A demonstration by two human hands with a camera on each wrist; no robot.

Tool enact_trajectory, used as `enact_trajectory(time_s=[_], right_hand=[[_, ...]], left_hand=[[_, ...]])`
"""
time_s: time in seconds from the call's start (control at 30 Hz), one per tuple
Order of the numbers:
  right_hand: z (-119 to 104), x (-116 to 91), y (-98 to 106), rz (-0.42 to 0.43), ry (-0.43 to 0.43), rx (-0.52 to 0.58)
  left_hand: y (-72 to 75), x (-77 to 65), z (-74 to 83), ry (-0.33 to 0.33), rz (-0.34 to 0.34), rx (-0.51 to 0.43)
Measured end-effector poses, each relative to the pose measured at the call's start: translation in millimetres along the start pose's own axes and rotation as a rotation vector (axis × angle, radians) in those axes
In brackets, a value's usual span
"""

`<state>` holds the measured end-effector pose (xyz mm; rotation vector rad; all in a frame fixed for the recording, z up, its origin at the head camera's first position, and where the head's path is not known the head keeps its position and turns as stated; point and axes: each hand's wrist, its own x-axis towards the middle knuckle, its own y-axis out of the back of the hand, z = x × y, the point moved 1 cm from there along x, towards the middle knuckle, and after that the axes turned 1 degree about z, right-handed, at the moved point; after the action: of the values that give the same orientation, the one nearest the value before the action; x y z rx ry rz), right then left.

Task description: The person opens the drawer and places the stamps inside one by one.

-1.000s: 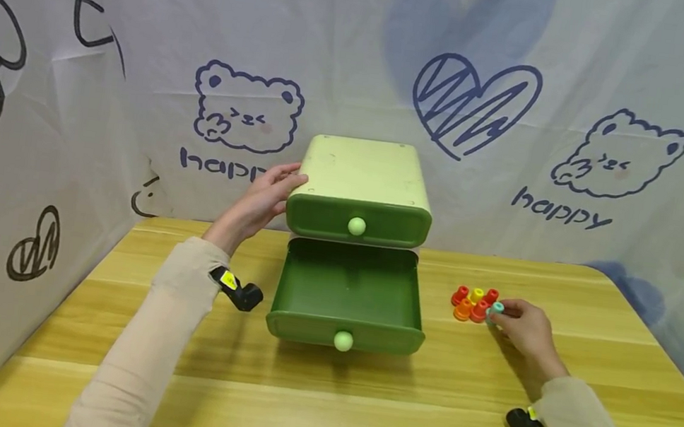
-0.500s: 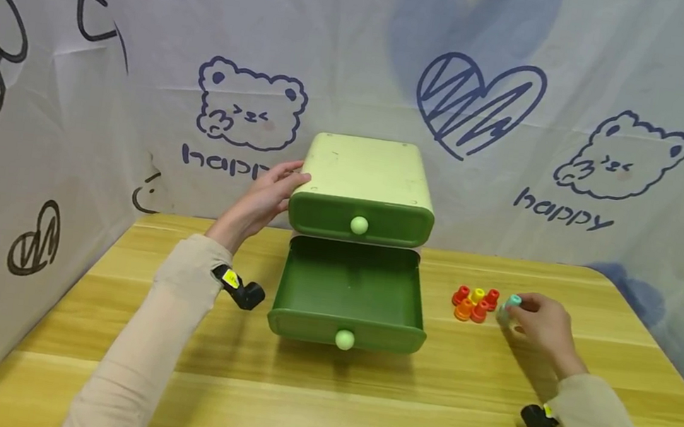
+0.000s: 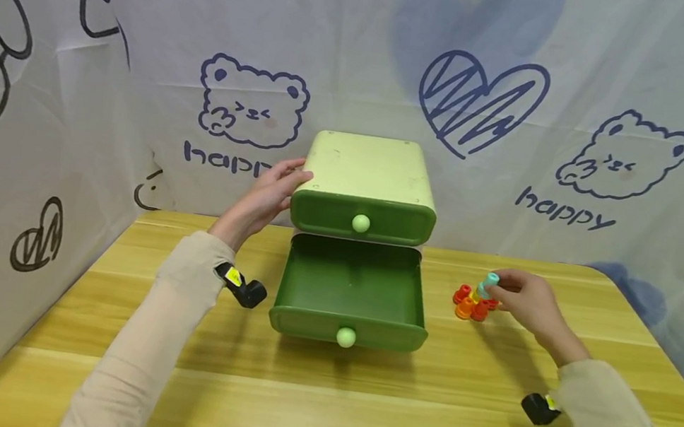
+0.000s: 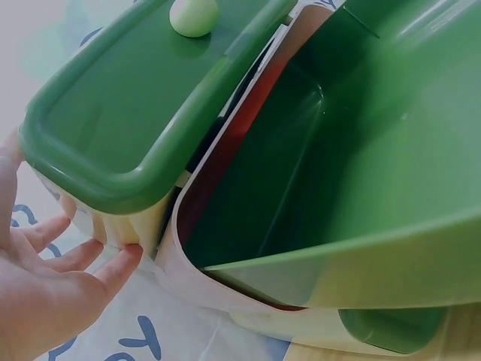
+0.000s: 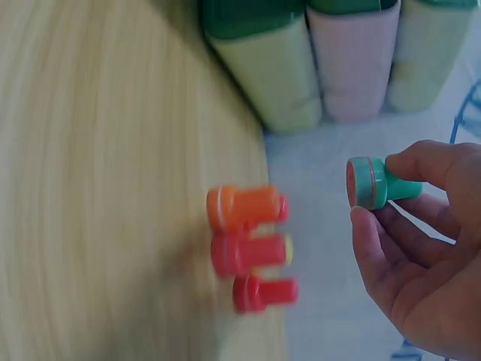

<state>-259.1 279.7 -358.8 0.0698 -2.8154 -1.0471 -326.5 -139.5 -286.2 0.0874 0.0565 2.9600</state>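
My right hand (image 3: 526,304) pinches a teal toy stamp (image 5: 368,183) between thumb and fingers. It holds the stamp above a small group of stamps on the table: an orange stamp (image 3: 465,309), several red ones and a yellow one partly hidden behind the teal one. On the left, my left hand (image 3: 262,200) rests against the side of a cream and green drawer cabinet (image 3: 370,167), its thumb at the top edge and its fingertips (image 4: 124,259) touching the cream side wall. One green drawer (image 3: 345,292) of the cabinet is pulled out with nothing in it.
The cabinet stands on a wood-grain table (image 3: 318,410), near the back edge. The pulled-out drawer's front, with a round knob (image 3: 346,337), juts toward me. A white cloth (image 3: 362,52) with drawings hangs behind and along the sides.
My right hand first drew the teal stamp to the right, away from the group, then lifted it and brought it back left above the other stamps. The left hand stays on the cabinet.
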Motion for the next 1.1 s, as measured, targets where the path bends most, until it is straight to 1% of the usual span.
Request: enact_trajectory(time_s=[0.13, 0.2, 0.33, 0.5, 0.73, 0.97, 1.1], right_hand=[[-20, 1, -7, -0.045, 0.016, -0.012], [-29, 1, -9, -0.061, 0.024, -0.038], [-44, 2, -12, -0.088, 0.062, -0.056], [-58, 2, -14, -0.118, 0.114, -0.031], [-76, 5, -16, -0.154, 0.165, -0.075], [-99, 11, -15, -0.252, 0.218, -0.144], [-110, 15, -17, -0.319, 0.263, -0.138]], left_hand=[[-0.3, 0.8, -0.9, -0.004, 0.001, -0.005], [-0.6, 1.1, -1.3, -0.004, 0.002, -0.010], [-0.4, 1.8, -1.8, -0.006, 0.006, -0.012], [0.0, 1.6, -1.5, -0.007, 0.006, -0.014], [0.5, 0.5, -1.3, 0.002, 0.005, -0.008], [0.0, -0.2, -1.6, 0.001, 0.008, -0.005], [0.4, 0.0, -2.5, 0.001, 0.007, -0.006]])
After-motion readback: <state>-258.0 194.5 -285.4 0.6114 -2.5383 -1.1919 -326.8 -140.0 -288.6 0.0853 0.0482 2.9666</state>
